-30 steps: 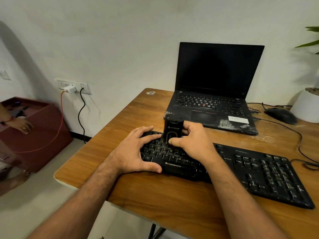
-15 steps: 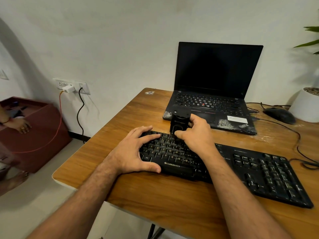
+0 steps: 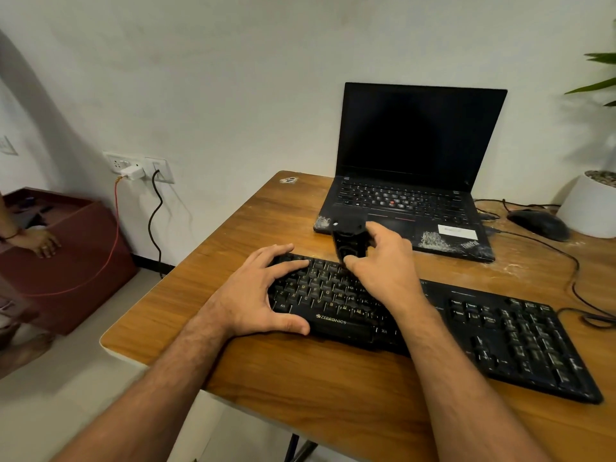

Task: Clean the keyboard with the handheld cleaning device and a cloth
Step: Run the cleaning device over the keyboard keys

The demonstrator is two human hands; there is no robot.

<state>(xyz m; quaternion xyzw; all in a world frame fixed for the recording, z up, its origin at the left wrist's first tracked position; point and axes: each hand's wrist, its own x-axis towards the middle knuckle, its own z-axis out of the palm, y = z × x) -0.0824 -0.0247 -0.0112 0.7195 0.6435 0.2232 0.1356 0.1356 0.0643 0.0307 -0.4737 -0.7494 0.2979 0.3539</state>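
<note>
A black keyboard (image 3: 500, 338) lies across the wooden desk (image 3: 300, 378). My left hand (image 3: 256, 295) is spread over the keyboard's left end, with the thumb on its front edge and the fingers on the keys. My right hand (image 3: 383, 265) grips a small black handheld cleaning device (image 3: 348, 240), held upright on the top rows of keys near the keyboard's back edge. No cloth is in view.
An open black laptop (image 3: 410, 195) with white dust on its palm rest stands behind the keyboard. A black mouse (image 3: 538, 223), cables and a white plant pot (image 3: 590, 208) are at the back right. At the left, another person's hand (image 3: 40, 241) rests on a maroon box (image 3: 66, 268).
My right hand has slid the cleaning device away from me, from the middle keys to the keyboard's top rows. My left hand has stayed put.
</note>
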